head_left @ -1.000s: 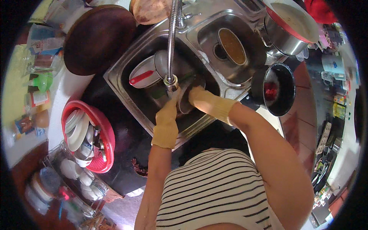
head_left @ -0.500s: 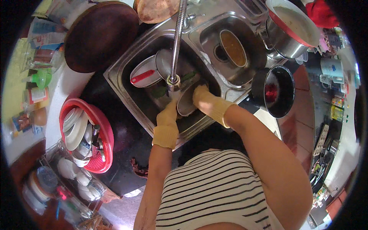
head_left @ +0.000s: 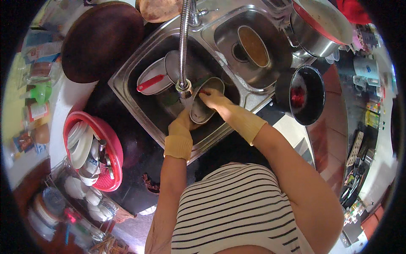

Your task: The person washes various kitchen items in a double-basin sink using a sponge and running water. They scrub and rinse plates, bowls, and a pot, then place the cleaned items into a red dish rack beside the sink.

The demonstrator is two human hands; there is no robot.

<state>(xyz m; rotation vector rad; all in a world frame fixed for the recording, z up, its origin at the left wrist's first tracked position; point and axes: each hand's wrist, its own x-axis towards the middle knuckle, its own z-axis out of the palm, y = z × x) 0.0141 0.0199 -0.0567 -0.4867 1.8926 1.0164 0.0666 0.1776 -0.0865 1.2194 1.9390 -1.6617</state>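
Head view: left hand [head_left: 181, 122] grips oval dish [head_left: 200, 112], right hand [head_left: 215, 100] inside, hold unclear; wet gloves [head_left: 178, 146] could drop it beneath the grip.

Your right hand [head_left: 216, 102] had its fingers [head_left: 204, 95] inside the dish [head_left: 203, 112], with your left hand [head_left: 181, 122] at the dish's left edge, all within the left basin [head_left: 150, 113]. The spout [head_left: 184, 86] hung just left of your right fingers. Farther left in that basin lay a bowl [head_left: 149, 76] with a handle [head_left: 151, 84] across it. Ahead and right of your fingers, the right basin [head_left: 277, 78] held a second dish [head_left: 253, 46]; beyond it stood a pot [head_left: 308, 36]. A pan [head_left: 305, 103] sat directly right of your fingers. Well left, nearer your body, a tub [head_left: 116, 146] held plates [head_left: 82, 150]; ahead-left stood a round tray [head_left: 102, 42].
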